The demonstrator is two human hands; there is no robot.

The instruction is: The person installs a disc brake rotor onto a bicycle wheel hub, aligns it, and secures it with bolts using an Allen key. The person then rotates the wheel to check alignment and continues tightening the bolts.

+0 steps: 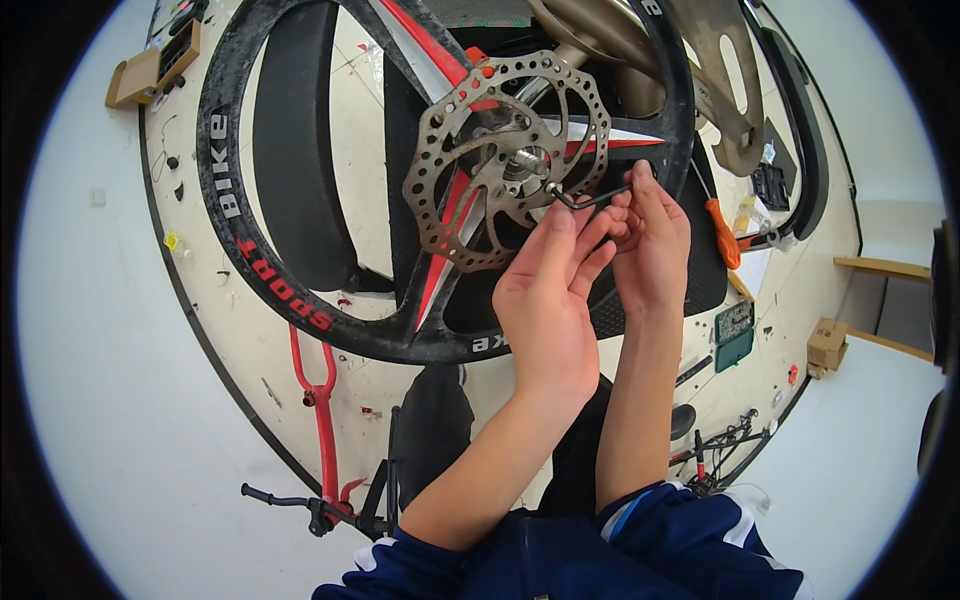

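While the fingers cover parts of the black hex key (574, 206), its bend and short leg show; the far end of the long leg is mostly lost behind the right hand (650, 240). Small silvery piece (553, 188) at the short-leg tip: too small to tell if it touches the brake rotor (432, 165) behind. Wheel (222, 185) is cut off at the far edge.

Key sits between both hands, at their fingertips, just on the near-right side of the rotor hub (525, 165). Left hand (550, 305) pinches it around the bend; right hand grasps the long leg, thumb up top. Long axis runs left to right, right end slightly farther; short leg points left and far, toward the hub.
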